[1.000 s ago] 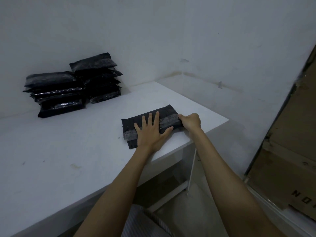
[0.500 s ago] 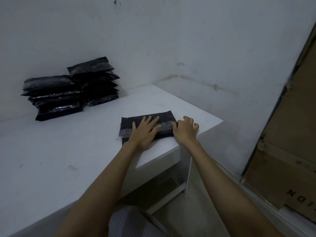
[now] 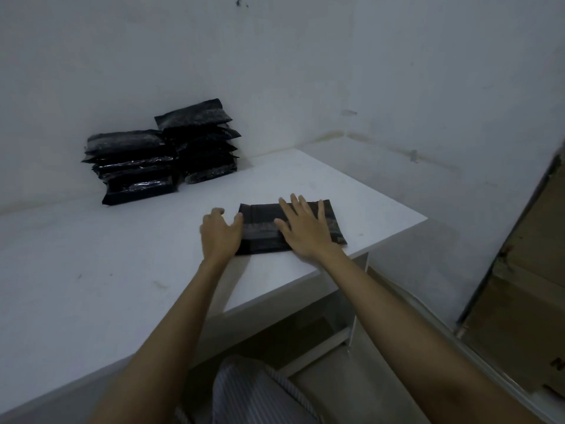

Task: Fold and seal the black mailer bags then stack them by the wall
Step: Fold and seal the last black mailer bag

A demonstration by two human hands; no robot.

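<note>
From my head view, my right hand (image 3: 305, 231) presses flat on the folded mailer bag (image 3: 263, 232) near the table (image 3: 122, 270) edge; my left hand (image 3: 220, 235), fingers curled, grips its end. Two stacks (image 3: 162, 151) already stand by the wall; this bag remains unstacked.

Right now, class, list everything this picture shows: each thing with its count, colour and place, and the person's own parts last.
Mailer bag: one, black with a grey strip, flat near the table's right front corner, under both hands.
Stacked bags: two piles side by side, black, at the table's far left against the wall; exact count unclear.
Table: one, white.
Walls: white, meeting in a corner behind the table.
Cardboard boxes: brown, stacked at the right edge.
Striped cloth: grey, bottom centre.
Left hand: fingers curled at the bag's left end.
Right hand: fingers spread flat, pressing on the bag.
</note>
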